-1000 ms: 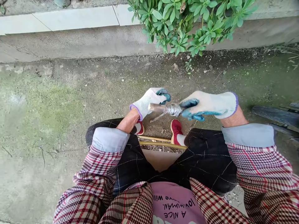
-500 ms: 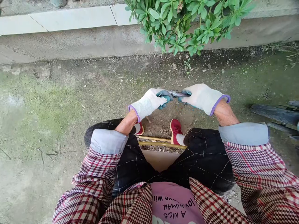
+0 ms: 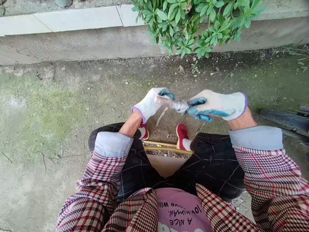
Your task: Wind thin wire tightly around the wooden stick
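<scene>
Both of my hands wear white knit gloves with blue-green coated palms and purple cuffs. Between them, above the ground, is a short stick wound with silvery wire [image 3: 180,105], blurred by motion. My left hand [image 3: 155,100] is closed around its pale brown end. The fingers of my right hand [image 3: 205,104] are bent against the far end of the winding, with the thumb side and blue fingertips facing me. Exactly how those right fingers grip is smeared and partly hidden.
A low wall with a white tiled edge [image 3: 82,18] runs across the back, and a leafy green shrub [image 3: 183,27] hangs over it. Red shoes [image 3: 181,132] stand on mossy ground by yellow bars [image 3: 166,148]. Dark objects [image 3: 285,119] lie at the right.
The wire-wound stick has tilted, and more of its pale end and winding shows. My right hand has turned and shifted slightly right, its blue palm side now visible.
</scene>
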`<state>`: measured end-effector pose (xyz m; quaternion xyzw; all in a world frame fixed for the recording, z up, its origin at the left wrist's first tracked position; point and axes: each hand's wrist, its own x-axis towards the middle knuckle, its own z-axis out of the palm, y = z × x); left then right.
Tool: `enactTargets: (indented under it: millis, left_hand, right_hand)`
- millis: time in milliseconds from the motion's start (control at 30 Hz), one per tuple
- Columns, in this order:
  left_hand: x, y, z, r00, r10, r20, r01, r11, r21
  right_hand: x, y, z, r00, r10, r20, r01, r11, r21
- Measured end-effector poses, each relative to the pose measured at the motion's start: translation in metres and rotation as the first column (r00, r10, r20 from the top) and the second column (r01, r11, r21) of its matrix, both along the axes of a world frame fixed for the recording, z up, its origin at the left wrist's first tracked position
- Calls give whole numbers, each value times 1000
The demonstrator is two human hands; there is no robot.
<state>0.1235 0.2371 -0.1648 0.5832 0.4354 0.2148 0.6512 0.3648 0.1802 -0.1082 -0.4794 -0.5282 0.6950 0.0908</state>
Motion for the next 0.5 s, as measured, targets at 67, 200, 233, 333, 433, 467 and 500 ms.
enactTargets:
  millis: [67, 200, 233, 333, 433, 467, 500]
  left_hand:
    - [0, 3, 2, 998, 9, -59, -8, 1000, 10]
    - [-1, 1, 9, 987, 0, -159, 11, 998, 65]
    - [-1, 0, 11, 988, 0, -157, 13, 997, 77]
    - [1, -7, 12, 986, -35, -162, 48, 996, 77]
    - [5, -15, 9, 981, -94, -168, 95, 995, -1]
    - [6, -17, 8, 984, -104, -147, 100, 994, -32]
    - [7, -18, 7, 988, -106, -113, 99, 993, -60]
  right_hand:
    - [1, 1, -4, 988, 135, 71, -134, 991, -14]
    - [1, 0, -7, 955, 199, 221, -203, 979, -5]
    - [0, 0, -8, 934, 210, 288, -220, 976, 1]
    - [-6, 6, -13, 763, 234, 603, -316, 948, 32]
    - [-13, 14, -16, 628, 49, 777, -287, 942, 173]
    - [-14, 16, -15, 649, -45, 759, -220, 944, 245]
    - [-15, 16, -13, 679, -129, 722, -145, 941, 305]
